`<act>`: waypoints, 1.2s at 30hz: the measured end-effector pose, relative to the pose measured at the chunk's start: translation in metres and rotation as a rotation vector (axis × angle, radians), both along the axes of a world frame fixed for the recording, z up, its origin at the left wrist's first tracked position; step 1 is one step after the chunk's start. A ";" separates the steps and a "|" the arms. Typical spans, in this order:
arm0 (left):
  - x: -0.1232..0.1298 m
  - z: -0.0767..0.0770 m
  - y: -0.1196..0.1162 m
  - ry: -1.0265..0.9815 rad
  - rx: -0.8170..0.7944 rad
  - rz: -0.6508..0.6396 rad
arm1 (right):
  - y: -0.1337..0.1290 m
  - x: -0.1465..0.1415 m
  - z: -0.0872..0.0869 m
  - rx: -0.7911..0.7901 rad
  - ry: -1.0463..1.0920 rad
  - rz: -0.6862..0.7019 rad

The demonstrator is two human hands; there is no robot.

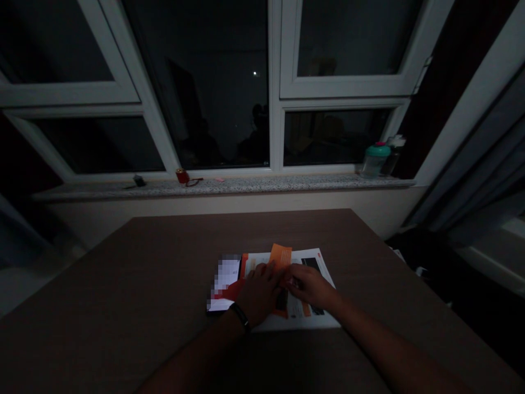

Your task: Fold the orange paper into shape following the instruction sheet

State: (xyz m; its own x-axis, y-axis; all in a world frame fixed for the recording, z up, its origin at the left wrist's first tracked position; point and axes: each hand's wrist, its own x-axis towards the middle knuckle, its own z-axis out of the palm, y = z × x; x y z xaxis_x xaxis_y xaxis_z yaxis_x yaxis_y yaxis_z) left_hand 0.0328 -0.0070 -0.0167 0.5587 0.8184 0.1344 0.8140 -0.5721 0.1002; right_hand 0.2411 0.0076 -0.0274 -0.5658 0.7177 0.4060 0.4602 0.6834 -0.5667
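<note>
My left hand [259, 293], a dark band on its wrist, lies with its fingers resting on a piece of orange-red folded paper [281, 254]. Close beside it, my right hand [308, 283] pinches a reddish part of the same paper between thumb and fingers. One orange strip sticks out beyond my fingertips, and a red flap [230, 291] reaches left from under my left hand. The middle of the paper is hidden by my hands. Beneath it is a white printed magazine or booklet [326, 268] with orange and dark patches.
A lit phone or tablet [225, 276], its screen blurred out, lies left of the booklet on the brown table [172, 262]. On the stone windowsill [254, 185] stand a small red jar [182, 175] and a teal-lidded bottle [375, 160]. The room is dim.
</note>
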 end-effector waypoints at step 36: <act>-0.003 0.021 -0.006 -0.082 -0.101 -0.128 | -0.002 -0.001 -0.003 0.077 -0.028 0.081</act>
State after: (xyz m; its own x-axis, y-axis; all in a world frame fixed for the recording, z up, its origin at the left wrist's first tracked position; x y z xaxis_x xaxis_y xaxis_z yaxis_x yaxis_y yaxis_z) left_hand 0.0301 -0.0129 0.0044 0.6498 0.7529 0.1042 0.7220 -0.6542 0.2252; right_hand 0.2397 0.0061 -0.0300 -0.6322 0.6367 0.4415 0.4169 0.7598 -0.4989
